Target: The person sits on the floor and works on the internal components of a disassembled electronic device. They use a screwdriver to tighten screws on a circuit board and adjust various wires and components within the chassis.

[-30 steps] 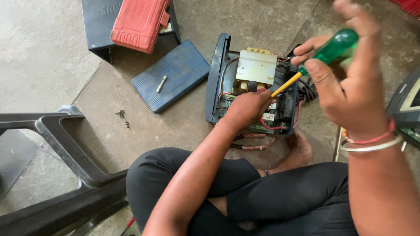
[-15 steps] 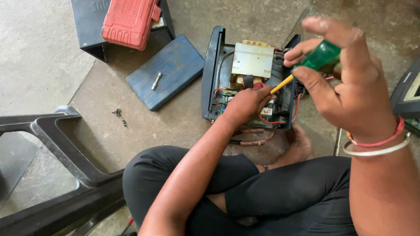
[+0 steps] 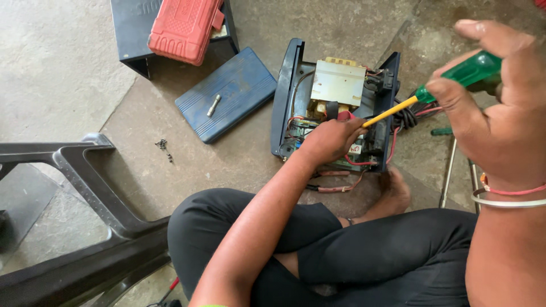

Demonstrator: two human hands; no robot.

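At the right of the frame the right hand (image 3: 500, 113) is closed around the green handle of a screwdriver (image 3: 449, 85), fingers and thumb pinching it; the yellow shaft slants down to the left and its tip ends just beside the left hand (image 3: 333, 139). That hand sits in the middle of the frame, inside an opened electrical unit (image 3: 335, 108) with a dark blue casing, a metal transformer block and red and black wires. The fingers curl down among the parts, but what they pinch is hidden, so I cannot tell its grip. The unit stands on the concrete floor (image 3: 51, 62), just above the person's crossed legs in black trousers. In the upper left lie a red tool case (image 3: 185, 28) on a black box, a blue lid (image 3: 227, 94) with a small metal bit on it, and loose screws (image 3: 164, 148) nearby. A dark plastic chair (image 3: 85, 227) fills the lower left.
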